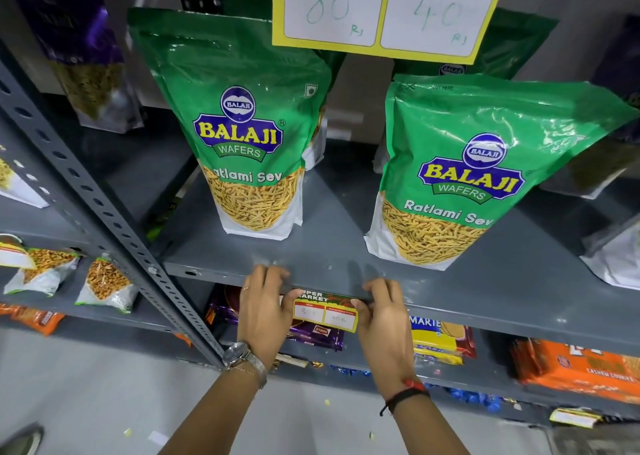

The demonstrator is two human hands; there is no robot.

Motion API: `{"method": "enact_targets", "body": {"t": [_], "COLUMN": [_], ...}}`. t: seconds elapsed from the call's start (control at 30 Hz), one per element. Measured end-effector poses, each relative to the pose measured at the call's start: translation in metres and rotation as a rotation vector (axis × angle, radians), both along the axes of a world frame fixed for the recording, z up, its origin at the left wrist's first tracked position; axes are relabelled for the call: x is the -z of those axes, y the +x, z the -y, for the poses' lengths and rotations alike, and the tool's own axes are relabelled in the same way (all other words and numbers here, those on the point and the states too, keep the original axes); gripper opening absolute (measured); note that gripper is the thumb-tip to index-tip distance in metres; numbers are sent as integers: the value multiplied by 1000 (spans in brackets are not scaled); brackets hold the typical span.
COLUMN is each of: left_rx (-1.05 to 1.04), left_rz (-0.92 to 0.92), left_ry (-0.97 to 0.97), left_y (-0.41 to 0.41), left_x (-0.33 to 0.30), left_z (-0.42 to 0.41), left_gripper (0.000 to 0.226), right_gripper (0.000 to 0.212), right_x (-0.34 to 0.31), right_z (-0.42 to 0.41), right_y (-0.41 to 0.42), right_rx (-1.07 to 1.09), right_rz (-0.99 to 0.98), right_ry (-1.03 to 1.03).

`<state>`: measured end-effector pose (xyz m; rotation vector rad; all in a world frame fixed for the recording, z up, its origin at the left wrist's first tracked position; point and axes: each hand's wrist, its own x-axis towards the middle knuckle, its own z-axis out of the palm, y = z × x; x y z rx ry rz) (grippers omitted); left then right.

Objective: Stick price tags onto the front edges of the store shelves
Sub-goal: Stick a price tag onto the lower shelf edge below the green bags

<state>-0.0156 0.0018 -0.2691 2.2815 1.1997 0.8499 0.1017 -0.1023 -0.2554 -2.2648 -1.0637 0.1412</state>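
From the head camera, both hands are raised to the front edge of a grey metal shelf (433, 302), where a small price tag (325, 311) sits against the lip, its top under the edge and its lower part hanging below it. The left hand (265, 311), with a wristwatch (239, 354) on that wrist, has its grip closed on the tag's left end, thumb on the printed face and fingers curled over the shelf lip above. The right hand (382, 316), with a red and black thread band (407, 390) on the wrist, pinches the tag's right end the same way, thumb tip pressed to the tag's top right corner. The tag shows two white boxes with handwritten prices (too blurred to read surely). On the shelf above stand two green Balaji Ratlami Sev bags, the left bag (242, 125) and the right bag (474, 174), well apart. A larger yellow-bordered price tag (381, 11) hangs at the top of the view, reading 80 and 40.
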Motion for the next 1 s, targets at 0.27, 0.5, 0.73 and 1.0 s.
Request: {"method": "enact_targets", "body": {"t": [0.27, 0.5, 0.73, 1.0], "left_rx": [230, 254, 201, 254], "left_rz": [-266, -368, -338, -107], "left_ry": [309, 297, 340, 368], "left_y": [0, 0, 23, 159], "left_x": [5, -8, -16, -27], "left_z": [-21, -18, 18, 153], "left_gripper": [24, 32, 38, 45], "right_gripper": [52, 54, 47, 39], "right_x": [7, 6, 14, -5], "right_z": [-1, 5, 59, 194], "right_y": [10, 13, 75, 212], "right_rx": [-119, -155, -304, -245], "right_rz": [381, 403, 566, 652], "right_ry": [-172, -131, 2, -7]}}
